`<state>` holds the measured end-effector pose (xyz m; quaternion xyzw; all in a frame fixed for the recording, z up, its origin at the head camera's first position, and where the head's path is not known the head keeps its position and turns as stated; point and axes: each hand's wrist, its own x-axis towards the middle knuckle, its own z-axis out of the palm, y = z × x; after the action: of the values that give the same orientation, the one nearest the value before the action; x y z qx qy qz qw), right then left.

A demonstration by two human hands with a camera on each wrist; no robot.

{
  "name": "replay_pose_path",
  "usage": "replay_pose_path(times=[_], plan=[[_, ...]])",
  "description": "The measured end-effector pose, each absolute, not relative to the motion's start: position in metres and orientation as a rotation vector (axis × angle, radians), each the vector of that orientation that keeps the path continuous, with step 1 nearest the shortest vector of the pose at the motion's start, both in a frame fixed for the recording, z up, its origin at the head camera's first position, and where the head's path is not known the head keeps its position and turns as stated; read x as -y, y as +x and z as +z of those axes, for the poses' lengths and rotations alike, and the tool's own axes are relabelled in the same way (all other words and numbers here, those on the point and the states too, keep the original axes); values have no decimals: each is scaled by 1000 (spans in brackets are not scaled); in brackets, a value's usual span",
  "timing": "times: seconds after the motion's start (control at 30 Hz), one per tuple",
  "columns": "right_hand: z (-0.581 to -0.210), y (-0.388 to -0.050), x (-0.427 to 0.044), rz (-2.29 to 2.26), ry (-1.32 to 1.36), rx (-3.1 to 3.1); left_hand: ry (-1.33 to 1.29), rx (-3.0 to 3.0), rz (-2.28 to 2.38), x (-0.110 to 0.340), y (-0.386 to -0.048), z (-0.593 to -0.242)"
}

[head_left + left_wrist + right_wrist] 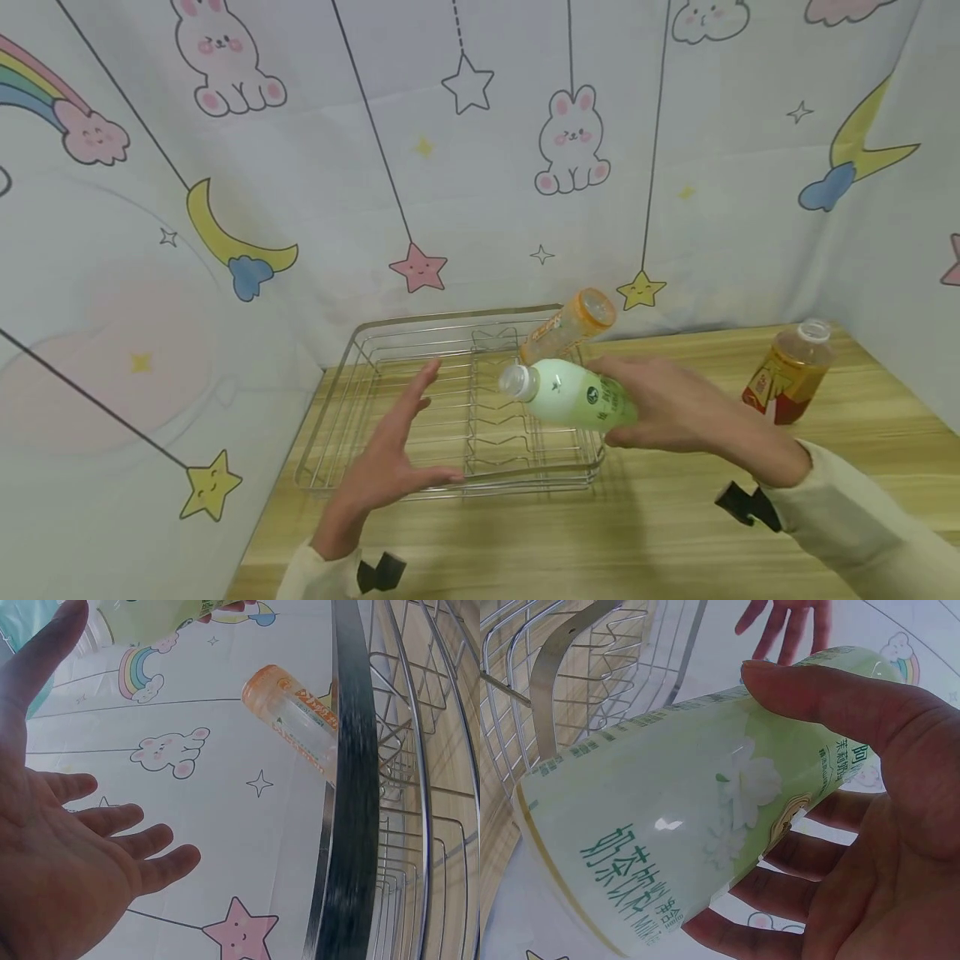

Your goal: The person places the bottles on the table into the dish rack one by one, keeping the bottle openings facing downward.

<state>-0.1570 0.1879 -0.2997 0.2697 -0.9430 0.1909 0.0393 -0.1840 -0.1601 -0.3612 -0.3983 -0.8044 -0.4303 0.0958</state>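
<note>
My right hand grips a pale green milk tea bottle by its lower part, tilted with the white cap toward the left. In the right wrist view the thumb and fingers curl round the bottle, a white flower on its label. My left hand has its fingers spread and holds nothing, near the front left of the wire rack. An empty clear bottle with an orange cap and print leans in the back right of the rack, partly hidden behind the green bottle in the head view.
A drink bottle with a white cap and a red and yellow label stands on the wooden table at the right. Behind and beside the table hangs a white cloth printed with rabbits, stars and moons.
</note>
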Motion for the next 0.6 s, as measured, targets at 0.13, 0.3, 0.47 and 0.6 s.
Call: replay_pose_path(times=[0.13, 0.3, 0.47, 0.6], plan=[[-301, -157, -181, 544, 831, 2889, -1205, 2340, -1307, 153, -185, -360], [-303, -158, -172, 435, 850, 2887, -1258, 2282, -1344, 144, -187, -360], [-303, -159, -163, 327, 869, 2882, -1280, 2251, -1374, 135, -187, -359], [-305, -160, -157, 258, 879, 2853, -1302, 2205, -1403, 126, -187, -360]])
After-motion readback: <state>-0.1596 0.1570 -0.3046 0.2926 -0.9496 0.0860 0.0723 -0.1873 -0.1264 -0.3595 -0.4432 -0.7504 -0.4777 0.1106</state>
